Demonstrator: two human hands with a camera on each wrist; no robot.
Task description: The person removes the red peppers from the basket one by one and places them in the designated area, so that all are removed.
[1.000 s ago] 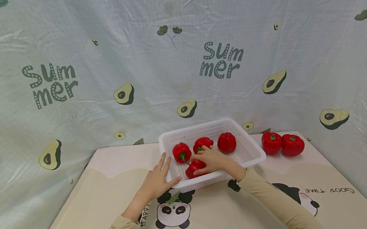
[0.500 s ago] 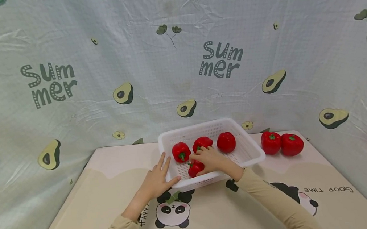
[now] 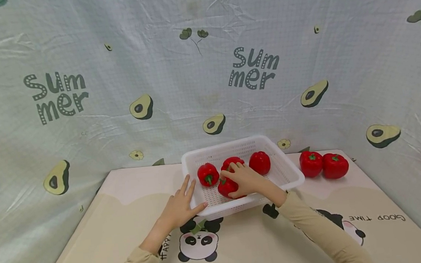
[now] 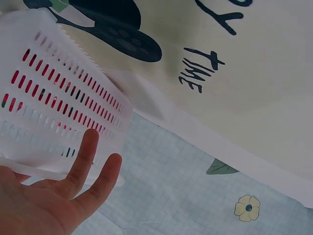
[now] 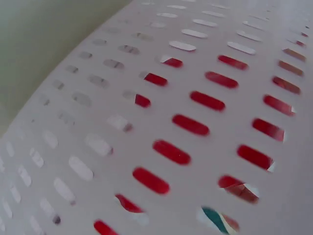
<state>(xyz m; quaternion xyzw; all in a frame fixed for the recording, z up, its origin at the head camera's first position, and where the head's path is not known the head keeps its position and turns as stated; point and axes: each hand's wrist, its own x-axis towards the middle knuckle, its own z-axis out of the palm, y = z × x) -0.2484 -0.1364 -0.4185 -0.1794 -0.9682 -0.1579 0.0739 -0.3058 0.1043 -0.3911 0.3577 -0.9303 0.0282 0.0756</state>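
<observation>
In the head view a white perforated basket [image 3: 236, 208] sits toward the back of the table, holding several red bell peppers. My right hand [image 3: 249, 180] reaches over the near rim, thumb and fingers curled round a bell pepper [image 3: 225, 188] low in the basket's near side. My left hand [image 3: 178, 207] lies with spread, straight fingers against the basket's left corner, its thumb along the near rim. The left wrist view has that hand [image 4: 54, 203] touching the slotted wall [image 4: 83, 115]. In the right wrist view the basket wall [image 5: 122, 161] hides the hand; red shows through its slots.
Inside the basket are also a left pepper [image 3: 207, 174], a back pepper [image 3: 231, 161] partly behind my right hand, and a right pepper [image 3: 260, 163]. Two more peppers, one nearer [image 3: 311, 164] and one farther right [image 3: 335, 165], stand beside the basket. A printed curtain [image 3: 175, 76] hangs behind.
The gripped pepper has shifted and turned within the basket, ending slightly right of and farther back than before, with my right hand moving along. The left hand and basket stay in place.
</observation>
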